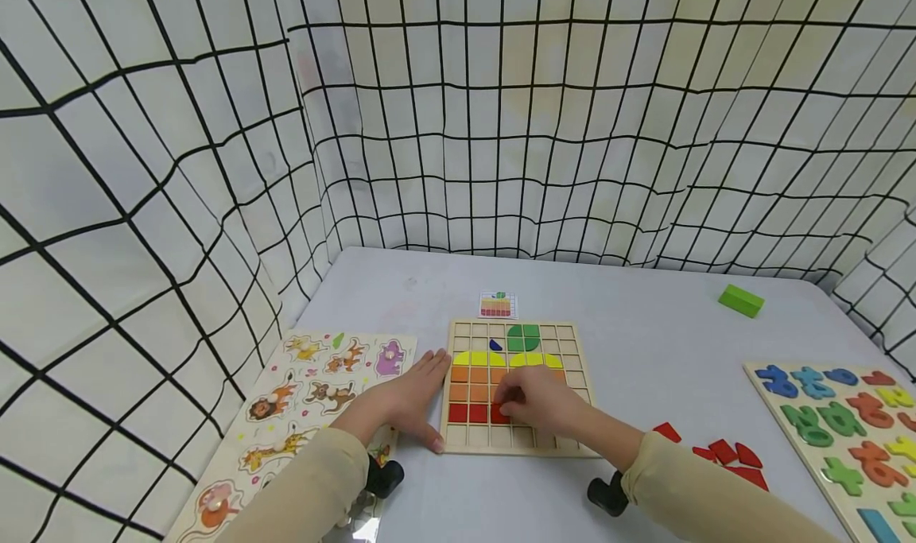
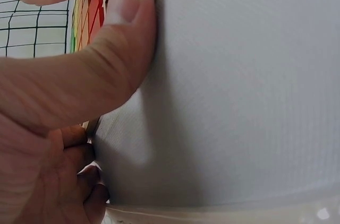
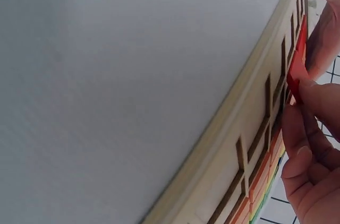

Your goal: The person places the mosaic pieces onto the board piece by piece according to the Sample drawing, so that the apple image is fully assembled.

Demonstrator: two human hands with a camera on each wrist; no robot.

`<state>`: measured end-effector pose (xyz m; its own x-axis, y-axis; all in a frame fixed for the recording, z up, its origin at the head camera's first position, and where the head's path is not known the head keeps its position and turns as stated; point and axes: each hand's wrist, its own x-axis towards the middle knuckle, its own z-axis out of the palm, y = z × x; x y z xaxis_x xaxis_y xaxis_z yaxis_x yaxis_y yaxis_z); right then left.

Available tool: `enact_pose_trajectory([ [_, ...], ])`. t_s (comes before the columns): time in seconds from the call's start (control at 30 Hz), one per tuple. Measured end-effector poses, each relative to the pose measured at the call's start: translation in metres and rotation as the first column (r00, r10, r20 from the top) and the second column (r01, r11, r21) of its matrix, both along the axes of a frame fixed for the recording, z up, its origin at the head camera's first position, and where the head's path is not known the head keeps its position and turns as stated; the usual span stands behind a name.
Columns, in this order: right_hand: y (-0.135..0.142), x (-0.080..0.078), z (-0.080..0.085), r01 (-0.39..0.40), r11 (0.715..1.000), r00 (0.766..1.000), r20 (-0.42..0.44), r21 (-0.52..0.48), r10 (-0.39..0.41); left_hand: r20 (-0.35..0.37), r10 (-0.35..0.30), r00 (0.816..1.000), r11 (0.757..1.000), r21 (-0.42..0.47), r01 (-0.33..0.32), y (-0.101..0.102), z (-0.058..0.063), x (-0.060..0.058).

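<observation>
A square wooden grid board [image 1: 458, 440] lies in the middle of the table, with rows of yellow, orange and red pieces, a green round shape and a small blue piece set in it. My left hand [image 1: 411, 400] rests against the board's left side, fingers stretched along the edge and thumb [image 2: 125, 17] touching it near the front corner. Over the red row, my right hand [image 1: 540, 400] pinches a red tile [image 3: 298, 70] between thumb and fingertips. The tile is tilted at the grid; its far side is partly hidden by the hand in the head view.
Behind the board lies a small pattern card [image 1: 498, 305]. An animal puzzle board [image 1: 286, 416] is on the left, a number puzzle board [image 1: 809, 447] on the right. Loose red pieces [image 1: 724, 451] lie near the right forearm, and a green block [image 1: 740, 300] sits far right. Black netting surrounds the table.
</observation>
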<state>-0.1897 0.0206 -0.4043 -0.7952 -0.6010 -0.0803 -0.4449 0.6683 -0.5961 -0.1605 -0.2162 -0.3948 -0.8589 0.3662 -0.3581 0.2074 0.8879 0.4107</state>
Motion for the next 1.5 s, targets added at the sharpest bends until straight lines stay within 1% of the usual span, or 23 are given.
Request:
enact_pose_trajectory([
  [0.13, 0.000, 0.001, -0.001, 0.008, 1.000, 1.000, -0.021, 0.011, -0.008, -0.001, -0.001, 1.000, 1.000, -0.001, 0.001, 0.001, 0.001, 0.000],
  [0.37, 0.002, 0.003, -0.002, -0.001, 0.999, 0.996, -0.084, 0.037, 0.004, 0.006, 0.004, 1.000, 1.000, 0.006, -0.004, 0.002, 0.001, 0.000],
  [0.43, 0.003, 0.004, -0.002, -0.002, 0.999, 0.996, -0.091, 0.037, 0.005, 0.006, 0.003, 1.000, 1.000, 0.004, -0.003, 0.002, 0.000, 0.000],
  [0.53, 0.010, 0.003, -0.001, 0.016, 1.000, 0.996, -0.090, 0.020, -0.014, 0.004, -0.001, 1.000, 1.000, 0.005, 0.001, 0.003, 0.000, -0.001],
  [0.63, 0.025, -0.002, 0.003, 0.045, 0.999, 0.995, -0.092, 0.014, -0.044, -0.009, -0.018, 1.000, 1.000, 0.013, 0.018, 0.002, 0.000, 0.000],
  [0.7, 0.041, -0.006, 0.005, 0.061, 0.998, 0.994, -0.094, 0.014, -0.059, -0.015, -0.025, 1.000, 1.000, 0.016, 0.025, 0.002, 0.000, -0.001],
  [0.87, 0.092, -0.014, 0.013, 0.102, 0.994, 0.990, -0.104, 0.041, -0.098, -0.011, -0.013, 1.000, 1.000, 0.005, 0.013, 0.002, 0.000, -0.001],
  [0.97, 0.121, -0.015, 0.014, 0.117, 0.990, 0.988, -0.110, 0.081, -0.108, -0.005, -0.005, 1.000, 1.000, -0.003, 0.005, 0.001, 0.000, -0.001],
  [1.07, 0.146, -0.015, 0.014, 0.082, 0.989, 0.996, -0.037, 0.120, -0.078, -0.002, -0.006, 1.000, 1.000, -0.006, 0.006, 0.000, -0.001, -0.002],
  [1.13, 0.159, -0.013, 0.013, 0.054, 0.989, 0.997, 0.048, 0.140, -0.062, -0.004, -0.010, 1.000, 1.000, -0.007, 0.010, -0.001, -0.001, -0.001],
  [1.2, 0.167, -0.009, 0.012, 0.034, 0.986, 0.991, 0.121, 0.163, -0.054, -0.007, -0.015, 1.000, 1.000, -0.008, 0.015, -0.001, 0.000, -0.001],
  [1.27, 0.170, -0.005, 0.010, 0.043, 0.980, 0.987, 0.144, 0.194, -0.071, -0.010, -0.018, 1.000, 1.000, -0.008, 0.018, -0.001, 0.001, -0.001],
  [1.3, 0.170, -0.004, 0.009, 0.056, 0.975, 0.986, 0.143, 0.213, -0.088, -0.010, -0.019, 1.000, 1.000, -0.009, 0.018, -0.001, 0.001, -0.001],
  [1.4, 0.168, 0.002, 0.007, 0.096, 0.960, 0.988, 0.089, 0.262, -0.123, -0.007, -0.015, 1.000, 1.000, -0.006, 0.015, 0.000, 0.002, -0.001],
  [1.5, 0.165, 0.005, 0.005, 0.102, 0.958, 0.991, 0.058, 0.267, -0.121, -0.004, -0.014, 1.000, 1.000, -0.009, 0.014, 0.000, 0.001, -0.001],
])
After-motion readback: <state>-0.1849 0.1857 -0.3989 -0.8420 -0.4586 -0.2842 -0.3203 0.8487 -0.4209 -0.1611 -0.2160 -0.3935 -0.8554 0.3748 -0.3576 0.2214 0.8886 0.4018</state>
